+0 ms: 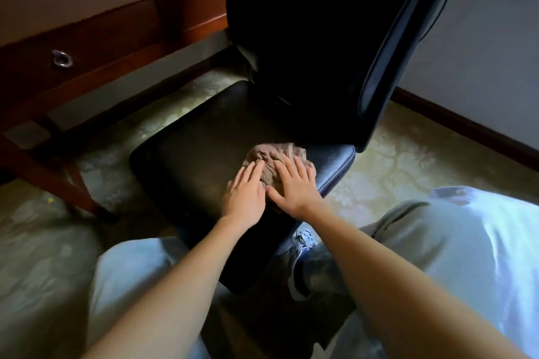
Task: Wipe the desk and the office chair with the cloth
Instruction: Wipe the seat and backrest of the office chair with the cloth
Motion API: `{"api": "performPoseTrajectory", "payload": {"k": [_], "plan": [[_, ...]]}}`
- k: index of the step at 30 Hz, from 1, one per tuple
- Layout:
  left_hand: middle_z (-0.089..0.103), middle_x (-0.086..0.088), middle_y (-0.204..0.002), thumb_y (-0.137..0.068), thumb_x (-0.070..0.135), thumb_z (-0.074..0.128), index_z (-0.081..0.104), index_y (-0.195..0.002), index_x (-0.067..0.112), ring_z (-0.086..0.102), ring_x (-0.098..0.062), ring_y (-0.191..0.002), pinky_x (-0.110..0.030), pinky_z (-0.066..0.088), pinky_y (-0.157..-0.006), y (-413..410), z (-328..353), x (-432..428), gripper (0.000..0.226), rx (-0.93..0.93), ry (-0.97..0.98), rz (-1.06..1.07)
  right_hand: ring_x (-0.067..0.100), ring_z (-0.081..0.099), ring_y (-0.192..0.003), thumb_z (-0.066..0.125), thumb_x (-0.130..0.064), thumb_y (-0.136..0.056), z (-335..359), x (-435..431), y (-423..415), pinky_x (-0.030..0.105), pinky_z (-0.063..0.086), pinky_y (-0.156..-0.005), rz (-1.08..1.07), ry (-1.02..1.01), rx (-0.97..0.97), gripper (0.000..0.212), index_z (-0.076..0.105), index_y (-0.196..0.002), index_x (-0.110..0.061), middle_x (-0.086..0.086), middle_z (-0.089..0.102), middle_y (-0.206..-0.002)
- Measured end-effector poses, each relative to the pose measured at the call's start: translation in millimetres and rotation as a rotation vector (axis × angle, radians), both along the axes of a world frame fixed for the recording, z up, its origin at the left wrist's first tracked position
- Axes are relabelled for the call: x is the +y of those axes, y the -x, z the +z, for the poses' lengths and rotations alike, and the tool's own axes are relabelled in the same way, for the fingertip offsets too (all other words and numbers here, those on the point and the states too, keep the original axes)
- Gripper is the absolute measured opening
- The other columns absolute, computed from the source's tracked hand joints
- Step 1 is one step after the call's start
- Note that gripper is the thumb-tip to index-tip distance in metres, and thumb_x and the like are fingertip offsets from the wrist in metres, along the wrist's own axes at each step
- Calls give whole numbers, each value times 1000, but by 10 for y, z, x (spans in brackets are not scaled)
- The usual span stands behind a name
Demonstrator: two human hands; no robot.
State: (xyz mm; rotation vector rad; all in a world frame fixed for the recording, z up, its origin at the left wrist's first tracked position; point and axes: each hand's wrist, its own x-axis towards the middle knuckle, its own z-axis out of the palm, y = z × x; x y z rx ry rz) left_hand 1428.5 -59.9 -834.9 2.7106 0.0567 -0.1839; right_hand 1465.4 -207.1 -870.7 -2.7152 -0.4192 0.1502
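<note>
Both hands, left hand [243, 194] and right hand [296, 188], are pressing flat-fingered on the crumpled brown cloth [269, 162], mid-frame on the black leather chair seat [198, 143]. Nothing's being gripped, so the bunched cloth could be slipping out sideways.

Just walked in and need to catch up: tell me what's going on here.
A person is wiping the office chair. Both hands lie flat on a crumpled brown cloth, pressing it onto the black seat near the backrest: the left hand on its near left part, the right hand beside it, fingers straight. The wooden desk stands to the left, and neither hand touches it.
</note>
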Motion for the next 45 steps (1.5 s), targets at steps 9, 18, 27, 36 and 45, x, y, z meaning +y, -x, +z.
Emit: {"api": "performPoseTrajectory", "payload": {"k": [9, 18, 27, 36, 45], "plan": [[37, 9, -158, -102, 26, 47, 37, -153, 36, 35, -24, -138, -40, 30, -117, -1, -2, 8, 53, 7, 154, 12, 37, 22, -148, 33, -56, -95, -97, -48, 379, 56, 7, -122, -131, -87, -171, 67, 38, -150, -18, 10, 33, -159], [46, 14, -150, -98, 19, 51, 50, -143, 40, 35, -18, -137, -44, 24, -119, 259, 52, -298, 50, -22, 225, -17, 33, 31, -139, 51, -46, -90, -256, -187, 789, 49, 30, -116, -359, -318, -224, 51, 48, -131, -14, 9, 41, -147], [46, 16, -149, -97, 15, 51, 51, -138, 43, 27, -8, -142, -38, 15, -120, 333, -61, -448, 50, 12, 262, -89, 24, 24, -134, 65, -36, -86, -192, -231, 955, 34, 30, -109, -548, -682, 4, 51, 42, -124, -11, 5, 26, -144], [37, 14, -157, -100, 20, 42, 40, -147, 42, 25, -15, -145, -43, 16, -121, 419, -89, -397, 52, 52, 137, -109, 25, 30, -118, 63, -38, -87, -106, -260, 988, 38, 39, -100, -457, -621, 68, 43, 40, -116, -17, 2, 30, -129], [34, 14, -157, -100, 19, 41, 37, -152, 36, 23, -13, -144, -41, 16, -119, 615, -129, -212, 55, -21, 18, -25, 35, 34, -108, 54, -31, -92, -144, -20, 1136, 52, 32, -104, -277, -372, -53, 31, 43, -107, -6, 17, 39, -122]]}}
